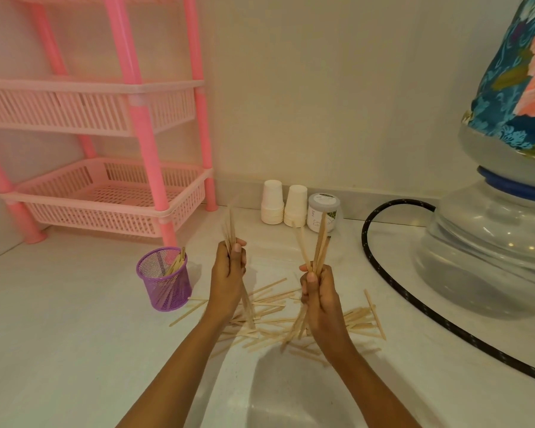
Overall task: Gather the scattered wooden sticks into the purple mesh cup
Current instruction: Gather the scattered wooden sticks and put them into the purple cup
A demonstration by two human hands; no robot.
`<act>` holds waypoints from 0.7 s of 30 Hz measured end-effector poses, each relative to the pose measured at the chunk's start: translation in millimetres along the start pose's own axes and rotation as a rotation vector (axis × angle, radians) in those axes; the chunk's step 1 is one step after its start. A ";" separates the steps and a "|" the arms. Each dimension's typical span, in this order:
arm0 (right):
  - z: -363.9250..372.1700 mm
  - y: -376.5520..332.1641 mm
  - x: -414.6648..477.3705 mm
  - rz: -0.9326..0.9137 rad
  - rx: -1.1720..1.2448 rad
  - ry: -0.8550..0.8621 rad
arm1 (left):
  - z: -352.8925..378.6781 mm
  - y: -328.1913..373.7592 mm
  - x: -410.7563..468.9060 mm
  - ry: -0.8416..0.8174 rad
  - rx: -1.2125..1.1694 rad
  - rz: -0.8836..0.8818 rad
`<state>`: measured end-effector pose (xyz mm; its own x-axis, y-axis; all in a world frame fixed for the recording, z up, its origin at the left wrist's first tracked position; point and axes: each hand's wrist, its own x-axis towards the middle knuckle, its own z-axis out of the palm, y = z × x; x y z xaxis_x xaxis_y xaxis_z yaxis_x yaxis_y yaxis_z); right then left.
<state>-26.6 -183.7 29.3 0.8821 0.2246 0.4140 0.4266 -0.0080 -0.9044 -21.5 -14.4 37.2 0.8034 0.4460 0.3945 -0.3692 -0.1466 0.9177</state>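
Observation:
My left hand (229,273) grips an upright bundle of wooden sticks (230,228), blurred by motion, just right of the purple mesh cup (164,279). The cup stands upright on the white floor and holds a few sticks leaning against its rim. My right hand (317,291) is closed around a second, splayed bundle of sticks (317,242). Many loose sticks (269,307) lie scattered on the floor beneath and between both hands, spreading out to the right.
A pink plastic shelf rack (105,196) stands at the back left. Two stacks of white paper cups (272,206) and a small jar (323,211) sit by the wall. A black hose (383,273) curves at the right around a water dispenser bottle (491,242).

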 end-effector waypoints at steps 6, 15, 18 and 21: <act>7.3 22.5 -24.0 0.052 -0.157 -0.034 | 5.2 -16.0 -21.2 -0.039 0.025 0.059; 5.9 37.9 -39.5 0.090 -0.239 -0.108 | 15.3 -17.5 -34.8 -0.002 -0.065 0.009; 5.7 33.1 -37.9 0.095 -0.198 -0.059 | 15.9 -6.0 -29.3 0.013 -0.058 0.057; 5.1 28.2 -34.5 0.075 -0.177 -0.012 | 16.3 5.5 -23.2 -0.008 0.014 0.158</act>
<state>-46.0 -186.7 -11.0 0.9108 0.2287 0.3437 0.3889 -0.1960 -0.9002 -34.6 -39.9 33.9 0.7396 0.4098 0.5340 -0.4847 -0.2262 0.8449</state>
